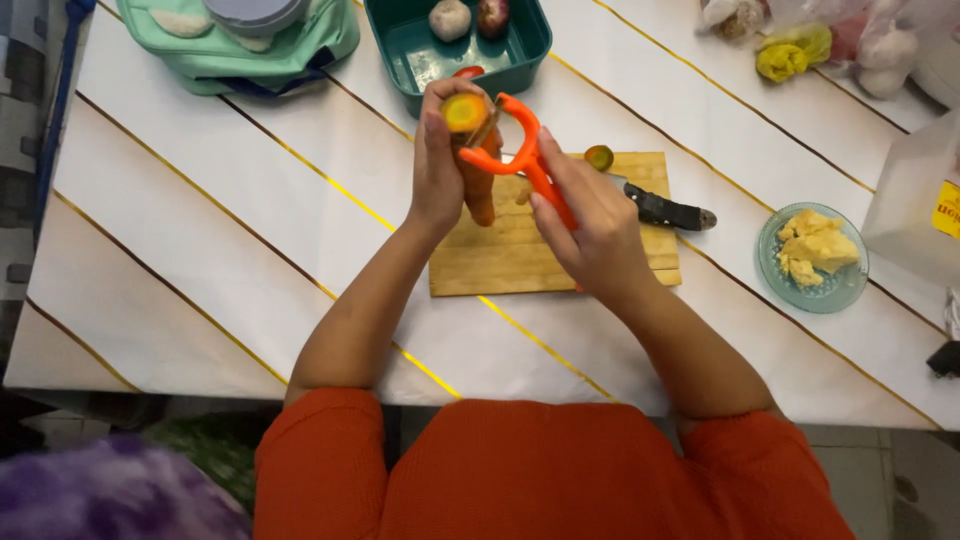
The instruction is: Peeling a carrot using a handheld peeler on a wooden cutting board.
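Peeling step: left hand (437,165) is gripping carrot (478,170), right hand (590,225) is clamping peeler (520,160) at top; next needs steady downstroke.

Orange peeler (520,160) and carrot (478,180); teal tub (400,45); white tablecloth (200,250) carried gold and brown diagonal stripes; sleeves (320,460) were orange-red.

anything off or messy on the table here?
Nothing spilled or damaged. The left hand holds the carrot upright over the wooden cutting board, and the right hand holds the orange peeler against it. A cut-off carrot end sits loose at the board's far edge.
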